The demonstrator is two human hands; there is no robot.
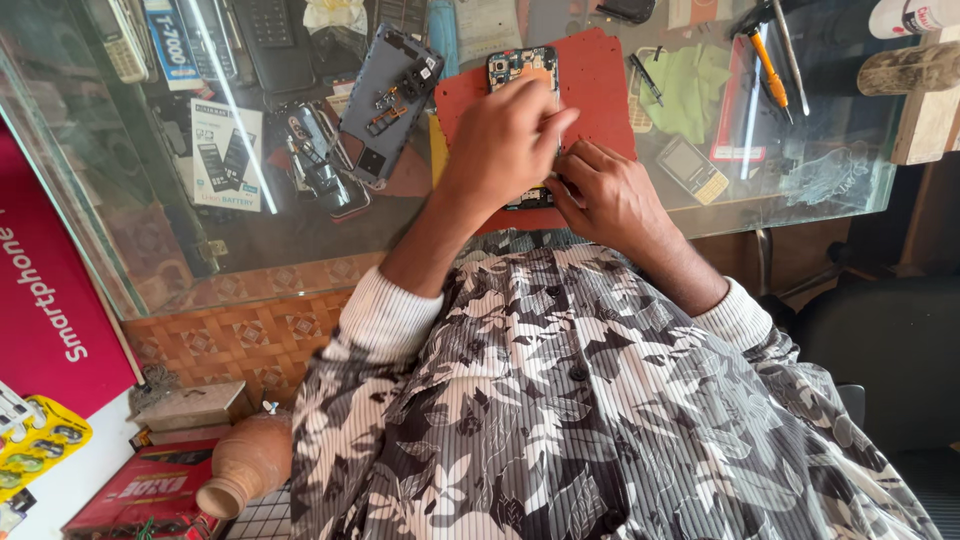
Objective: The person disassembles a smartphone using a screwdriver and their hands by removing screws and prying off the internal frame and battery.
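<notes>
— Fingers of the left hand point(503, 143) are bent and bunched, tips pressed down on the opened smartphone point(523, 68); those of the right hand point(603, 195) are pinched narrow at the phone's near end, just under the left knuckles.

— Is the right hand gripping anything?

— Cannot tell. The pinch is tight against the phone's lower edge, but whatever sits between the fingertips is hidden by the left hand.

— Where does the phone lie?

— Back cover off, flat on a red work mat point(600, 75) on the glass counter point(800, 190). Its camera end pokes out beyond the left fingers; the middle is covered by that hand, and a dark strip of its lower end shows between the two wrists.

— What is off to the left of the fingers?

— A grey phone back housing point(388, 100), tilted, with small parts resting on it, near the mat's left edge. Further left, under the glass, a boxed phone battery point(225, 155).

— And to the right?

— A green cloth point(690, 85) just beyond the mat, with tweezers point(643, 78) at its left edge. A small keypad phone point(692, 170) lies close by the right hand. Further right, a screwdriver with an orange handle point(766, 60), well apart from both hands.

— Anything nearer the body?

— Patterned shirt sleeves with ribbed white cuffs point(385, 315) pushed up the forearms.
</notes>
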